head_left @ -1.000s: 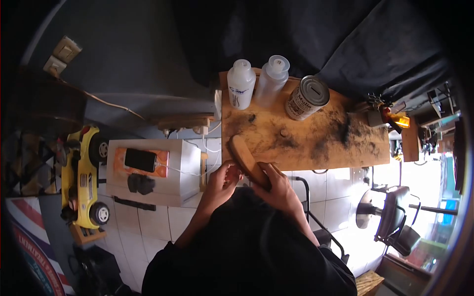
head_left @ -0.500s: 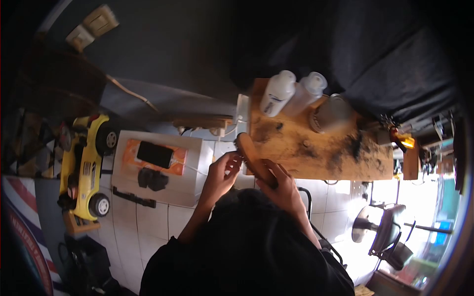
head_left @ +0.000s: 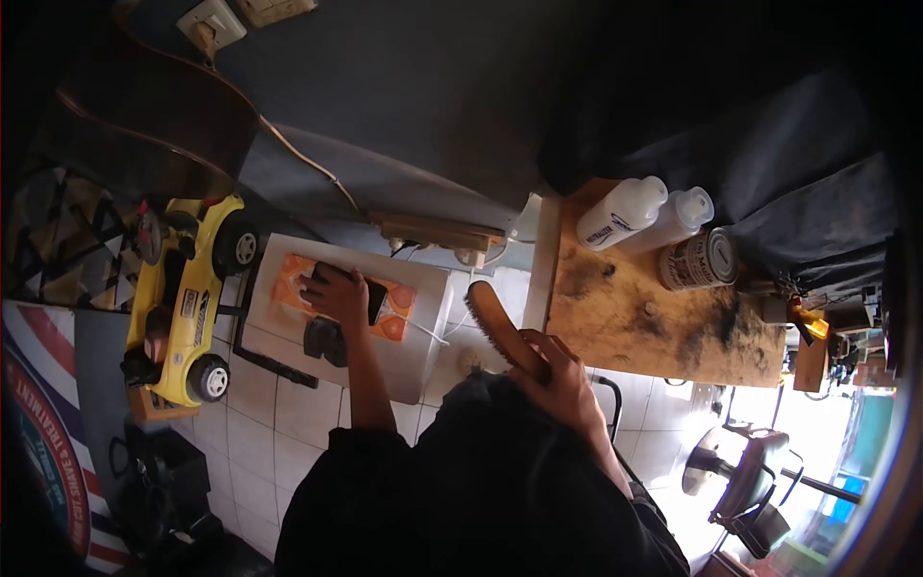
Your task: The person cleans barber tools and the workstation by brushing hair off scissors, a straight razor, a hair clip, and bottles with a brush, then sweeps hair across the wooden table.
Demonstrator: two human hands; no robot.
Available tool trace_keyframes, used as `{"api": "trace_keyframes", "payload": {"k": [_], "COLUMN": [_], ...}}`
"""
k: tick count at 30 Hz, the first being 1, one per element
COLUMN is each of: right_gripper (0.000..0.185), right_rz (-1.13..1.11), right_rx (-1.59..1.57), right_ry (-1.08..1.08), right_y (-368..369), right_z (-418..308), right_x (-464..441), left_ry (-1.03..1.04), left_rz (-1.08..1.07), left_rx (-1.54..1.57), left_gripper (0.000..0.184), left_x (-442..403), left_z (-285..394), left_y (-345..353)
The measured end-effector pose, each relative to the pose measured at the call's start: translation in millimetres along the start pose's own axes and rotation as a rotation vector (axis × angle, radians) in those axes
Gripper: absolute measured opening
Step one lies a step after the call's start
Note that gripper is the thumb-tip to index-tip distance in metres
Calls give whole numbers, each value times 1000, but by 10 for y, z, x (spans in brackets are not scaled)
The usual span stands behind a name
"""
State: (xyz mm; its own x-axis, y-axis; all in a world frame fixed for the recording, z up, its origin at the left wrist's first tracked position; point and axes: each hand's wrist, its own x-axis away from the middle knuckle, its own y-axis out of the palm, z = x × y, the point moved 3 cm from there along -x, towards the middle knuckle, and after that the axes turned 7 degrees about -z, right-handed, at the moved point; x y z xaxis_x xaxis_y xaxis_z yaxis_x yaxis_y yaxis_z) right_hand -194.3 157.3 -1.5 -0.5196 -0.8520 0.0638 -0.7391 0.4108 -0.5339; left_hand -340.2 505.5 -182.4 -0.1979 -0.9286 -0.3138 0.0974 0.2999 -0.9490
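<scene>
My left hand point(head_left: 338, 294) is over the black phone point(head_left: 377, 300), its fingers spread across the phone's left part. The phone lies on an orange patterned box point(head_left: 401, 327) on a white cabinet point(head_left: 430, 288), with a white cable running from it. In my right hand point(head_left: 562, 381) is a wooden brush point(head_left: 500, 320), held by its lower end, with dark bristles facing left. A dark object point(head_left: 325, 341) lies on the cabinet just below my left hand.
A wooden tabletop point(head_left: 615, 317) with dark hair scattered on it holds a white bottle point(head_left: 625, 212), a translucent bottle point(head_left: 681, 216) and a can point(head_left: 699, 260). A yellow toy car point(head_left: 183, 303) is at left, a chair point(head_left: 755, 481) at right.
My left hand has left the brush and moved left to the phone. My right hand still holds the brush. The view has turned left, so the tabletop appears farther right.
</scene>
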Motion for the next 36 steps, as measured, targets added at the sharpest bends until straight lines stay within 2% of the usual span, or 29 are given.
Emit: {"api": "trace_keyframes", "payload": {"k": [3, 6, 12, 18, 21, 24, 31, 34, 35, 36], "right_gripper": [48, 47, 47, 48, 48, 48, 46, 45, 45, 45], "right_rz": [19, 21, 25, 22, 22, 37, 54, 23, 23, 23], "right_rx": [-13, -19, -33, -41, -47, -44, -39, -46, -45, -45], "right_ry": [32, 61, 66, 80, 97, 97, 72, 70, 70, 70], "right_y": [-14, -24, -11, -7, -34, -67, -69, -60, -59, -53], "right_z": [-43, -65, -75, -82, -103, -151, -166, -167, -164, -156], "right_x": [-82, -144, -251, -285, -284, -274, -256, -256, -246, -238], "left_ry": [-130, -103, -130, -108, -120, -116, -140, -22, 172, 261], "left_rz": [-99, 0, -121, -218, -336, -321, -165, -115, 37, -82], "left_rx": [21, 1, -9, -3, 3, -11, 171, 202, 199, 536], "left_gripper": [72, 73, 75, 69, 69, 70, 69, 64, 49, 42], "left_x": [-54, -16, -33, -42, -80, -88, -98, -58, -19, 4], "left_z": [-15, 29, 100, 157, 209, 191, 162, 298, 368, 459], "left_y": [259, 302, 205, 192, 150, 220, 156, -115, -81, -95]}}
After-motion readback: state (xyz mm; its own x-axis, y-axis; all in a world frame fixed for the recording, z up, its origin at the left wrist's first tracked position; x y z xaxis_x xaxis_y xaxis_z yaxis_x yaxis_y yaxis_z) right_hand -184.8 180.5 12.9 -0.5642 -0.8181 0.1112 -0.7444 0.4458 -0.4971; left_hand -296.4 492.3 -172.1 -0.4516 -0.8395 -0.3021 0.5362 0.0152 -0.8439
